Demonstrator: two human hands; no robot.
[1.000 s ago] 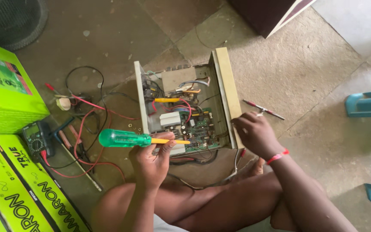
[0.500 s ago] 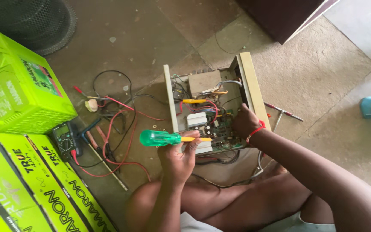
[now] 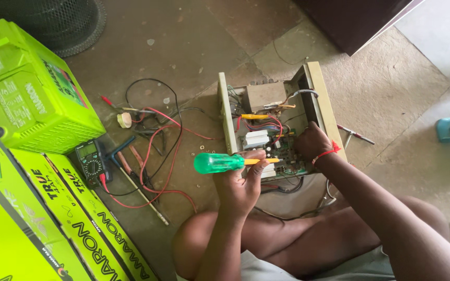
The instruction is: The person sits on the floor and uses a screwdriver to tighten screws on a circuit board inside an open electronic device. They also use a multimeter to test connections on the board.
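Note:
An opened beige electronics case (image 3: 319,99) lies on the floor with a circuit board (image 3: 287,156), a transformer (image 3: 264,96) and coloured wires inside. My left hand (image 3: 240,182) holds a screwdriver (image 3: 220,163) with a green handle and yellow shaft, lying sideways across the case's near-left corner. My right hand (image 3: 312,143), with a red band at the wrist, reaches into the case and rests on the circuit board, fingers curled; whether it grips anything is hidden.
Bright green battery boxes (image 3: 27,99) stand at the left. A multimeter (image 3: 90,158) with red and black leads (image 3: 157,151), a roll of tape (image 3: 124,120) and loose tools lie beside the case. A small tool (image 3: 355,134) lies right of it. My bent knees are below.
The view has shifted so the case sits further right. My right hand has moved from the case's outer right edge into the case, onto the board. My left hand keeps the screwdriver.

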